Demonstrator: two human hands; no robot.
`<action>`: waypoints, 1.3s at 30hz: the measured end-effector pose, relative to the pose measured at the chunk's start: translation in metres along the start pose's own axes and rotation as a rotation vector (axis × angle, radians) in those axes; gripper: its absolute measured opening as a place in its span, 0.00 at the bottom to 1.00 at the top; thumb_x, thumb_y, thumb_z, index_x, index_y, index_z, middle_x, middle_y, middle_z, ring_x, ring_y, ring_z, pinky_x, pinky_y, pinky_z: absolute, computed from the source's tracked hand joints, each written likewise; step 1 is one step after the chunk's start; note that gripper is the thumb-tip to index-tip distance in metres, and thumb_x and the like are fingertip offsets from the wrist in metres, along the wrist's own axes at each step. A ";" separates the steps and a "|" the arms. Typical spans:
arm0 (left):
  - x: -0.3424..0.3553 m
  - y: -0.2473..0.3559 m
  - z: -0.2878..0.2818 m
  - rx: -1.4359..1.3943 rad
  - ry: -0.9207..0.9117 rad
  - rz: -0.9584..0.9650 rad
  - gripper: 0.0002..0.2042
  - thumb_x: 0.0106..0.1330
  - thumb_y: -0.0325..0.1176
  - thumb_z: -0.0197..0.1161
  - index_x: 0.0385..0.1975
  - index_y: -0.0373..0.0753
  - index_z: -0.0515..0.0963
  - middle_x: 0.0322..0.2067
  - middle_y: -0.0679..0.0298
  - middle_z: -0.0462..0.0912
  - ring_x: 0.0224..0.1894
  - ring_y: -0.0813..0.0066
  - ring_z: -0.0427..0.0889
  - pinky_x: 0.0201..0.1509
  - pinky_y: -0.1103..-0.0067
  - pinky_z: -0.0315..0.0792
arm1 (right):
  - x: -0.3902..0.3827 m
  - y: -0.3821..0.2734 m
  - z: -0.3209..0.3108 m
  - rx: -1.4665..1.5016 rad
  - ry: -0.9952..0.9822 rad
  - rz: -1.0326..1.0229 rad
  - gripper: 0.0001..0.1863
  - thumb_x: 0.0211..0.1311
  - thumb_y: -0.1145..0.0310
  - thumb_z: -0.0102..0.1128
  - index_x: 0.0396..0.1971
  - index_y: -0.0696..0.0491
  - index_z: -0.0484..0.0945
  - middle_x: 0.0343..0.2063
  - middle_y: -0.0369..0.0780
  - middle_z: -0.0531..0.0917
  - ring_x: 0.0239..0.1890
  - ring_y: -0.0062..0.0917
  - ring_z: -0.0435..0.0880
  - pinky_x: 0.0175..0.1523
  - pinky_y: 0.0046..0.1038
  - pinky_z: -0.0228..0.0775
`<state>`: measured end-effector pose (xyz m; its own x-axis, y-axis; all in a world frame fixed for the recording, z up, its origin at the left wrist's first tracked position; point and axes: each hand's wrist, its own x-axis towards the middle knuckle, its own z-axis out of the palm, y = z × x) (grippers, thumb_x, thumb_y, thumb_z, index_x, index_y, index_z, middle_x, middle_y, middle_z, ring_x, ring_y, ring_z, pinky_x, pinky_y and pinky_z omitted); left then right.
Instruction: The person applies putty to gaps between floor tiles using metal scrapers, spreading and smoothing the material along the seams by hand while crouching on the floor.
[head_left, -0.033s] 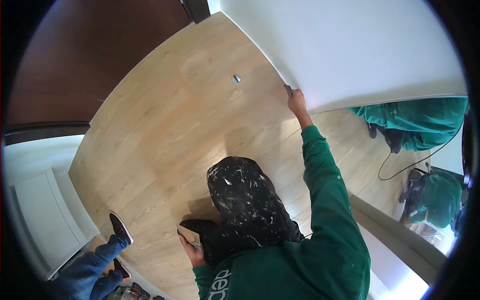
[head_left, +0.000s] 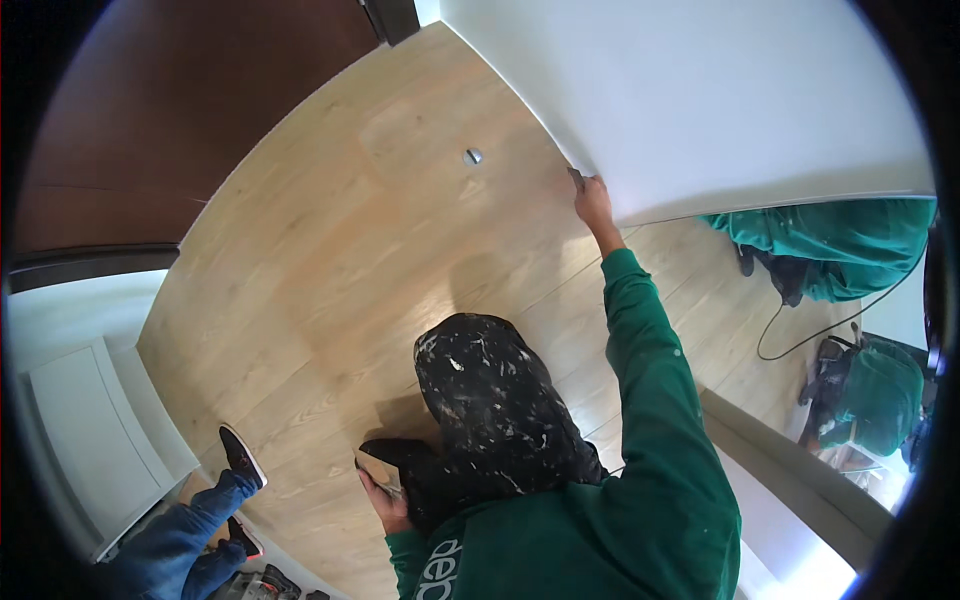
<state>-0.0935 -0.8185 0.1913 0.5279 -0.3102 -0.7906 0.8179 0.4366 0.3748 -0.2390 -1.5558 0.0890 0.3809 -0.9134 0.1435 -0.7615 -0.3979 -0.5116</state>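
White wall (head_left: 720,100) at far right: by its foot, the right hand (head_left: 594,203) has its fingers clamped on a dark flat-bladed tool (head_left: 576,179); near, the left hand's (head_left: 384,507) fingers grip a tan flat plate (head_left: 378,471).

From here, the floor (head_left: 330,290) shows softly glossy wood grain; the wall (head_left: 740,100) looks smooth, the round fitting (head_left: 473,157) shiny metal, the tan block (head_left: 379,471) matt, the trousers (head_left: 490,395) white-flecked cloth.
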 end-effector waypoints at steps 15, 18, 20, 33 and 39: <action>-0.009 -0.004 0.046 0.020 0.149 0.029 0.24 0.74 0.54 0.49 0.58 0.43 0.74 0.49 0.63 0.84 0.43 0.66 0.87 0.43 0.71 0.85 | -0.009 -0.040 0.011 -0.260 -0.165 0.176 0.16 0.63 0.73 0.49 0.48 0.54 0.80 0.48 0.46 0.76 0.54 0.44 0.75 0.55 0.47 0.72; -0.006 -0.001 0.026 -0.009 0.050 0.009 0.24 0.73 0.54 0.49 0.57 0.43 0.74 0.49 0.63 0.84 0.44 0.66 0.86 0.44 0.70 0.85 | -0.029 -0.051 0.030 -0.270 -0.149 0.074 0.14 0.60 0.74 0.52 0.45 0.54 0.81 0.45 0.47 0.77 0.49 0.47 0.76 0.50 0.49 0.74; -0.009 -0.004 0.040 -0.026 0.150 0.053 0.24 0.73 0.54 0.49 0.57 0.43 0.75 0.49 0.63 0.84 0.44 0.66 0.86 0.44 0.70 0.85 | -0.051 -0.081 0.042 -0.269 -0.234 0.099 0.10 0.60 0.73 0.52 0.38 0.54 0.80 0.45 0.45 0.75 0.51 0.44 0.75 0.50 0.50 0.74; -0.002 -0.001 0.002 -0.014 0.023 0.003 0.24 0.73 0.56 0.49 0.58 0.46 0.74 0.51 0.65 0.83 0.48 0.65 0.85 0.48 0.65 0.82 | -0.062 -0.087 0.034 -0.128 -0.060 -0.011 0.16 0.59 0.75 0.51 0.46 0.55 0.81 0.41 0.49 0.80 0.47 0.46 0.78 0.50 0.44 0.74; 0.001 -0.001 0.000 0.024 -0.017 0.006 0.24 0.73 0.54 0.49 0.58 0.45 0.74 0.52 0.64 0.83 0.48 0.66 0.85 0.49 0.67 0.82 | -0.022 -0.038 0.010 -0.241 0.028 0.129 0.14 0.62 0.74 0.50 0.45 0.54 0.81 0.44 0.47 0.78 0.49 0.45 0.77 0.50 0.46 0.74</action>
<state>-0.0941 -0.8191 0.1897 0.5365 -0.3217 -0.7801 0.8197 0.4184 0.3912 -0.2137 -1.5197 0.0970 0.2605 -0.9585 0.1158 -0.9070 -0.2841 -0.3110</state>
